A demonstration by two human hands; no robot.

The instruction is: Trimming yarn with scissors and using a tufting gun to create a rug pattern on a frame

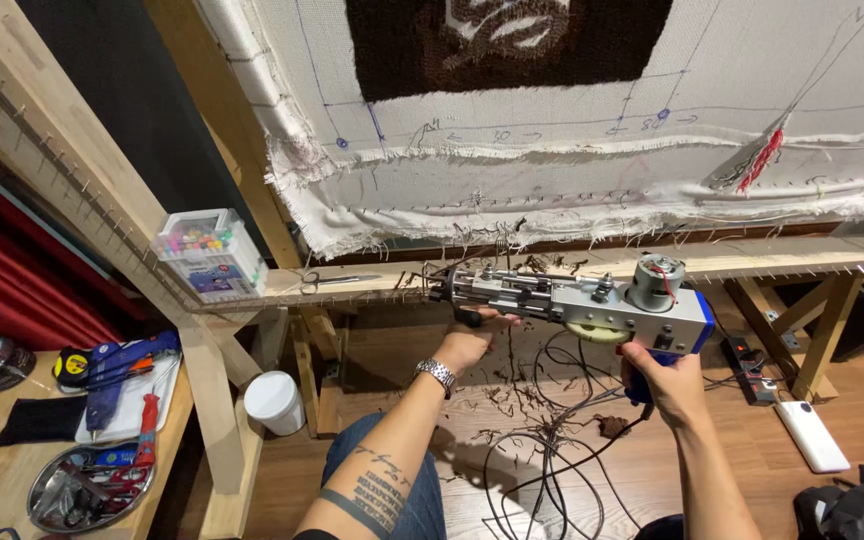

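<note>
— What is the person holding?

— A grey metal tufting gun with a blue plastic handle [592, 300]. It is lying sideways in the air, just in front of the lower wooden rail of the frame [752, 262], needle end pointing left. The right hand [664, 380] is wrapping its fingers tight around the blue grip under the motor; the left hand [469, 338] is cupping the front end from below, fingers closing on the small black knob there.

— How would it handle?

— I judge it heavy for its size and rigid, all metal plates and a motor at the rear, so the weight is sitting toward the right hand. The two grips look like the sensible places to hold; the needle end and the exposed gears are better avoided.

— And around it?

— The black power cables [542, 470] are trailing down in loose coils over the wooden floor, among scraps of brown yarn [497, 395]; those could be snagging. Above, the white backing cloth with a dark brown tufted patch [512, 110] is stretching over the frame. On the rail, a pair of steel scissors [337, 280] and a clear box of coloured markers [210, 252] are sitting to the left, well apart from the gun.

— Anything lower down?

— A white round tub [274, 402] is standing beside the frame leg, and a blue glue gun [117, 375] is lying on the side table.
</note>
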